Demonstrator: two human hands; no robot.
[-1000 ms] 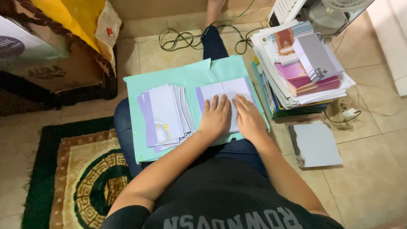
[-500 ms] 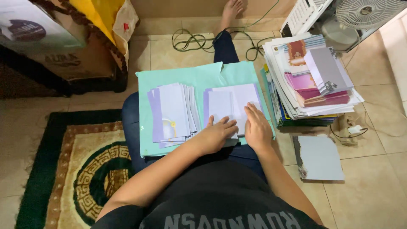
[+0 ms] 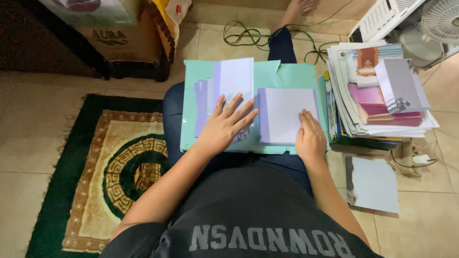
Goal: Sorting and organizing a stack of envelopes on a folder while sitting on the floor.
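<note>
Lavender-edged white cards lie in two groups on a teal folder [image 3: 282, 76] spread across the person's lap. One group is a loose, fanned stack of cards [image 3: 224, 91] on the folder's left half; the other is a neat card pile [image 3: 284, 114] on its right half, just beside the first and apart from it by a narrow strip of teal. The left hand [image 3: 224, 126] rests flat on the lower part of the fanned stack, fingers spread and straight, pressing down rather than gripping anything. The right hand [image 3: 310, 138] sits at the lower right corner of the neat pile, fingers loosely curled with the tips on the card edge; whether it pinches a card cannot be told.

Right of the folder, on the tiled floor, stands a tall heap of books and printed papers [image 3: 377, 91], with a pale sheet [image 3: 373, 184] lying on the tiles near it. A green and gold rug [image 3: 95, 172] lies to the left, a cardboard box [image 3: 124, 38] beyond it, and a green cable [image 3: 248, 34] coils near the outstretched foot.
</note>
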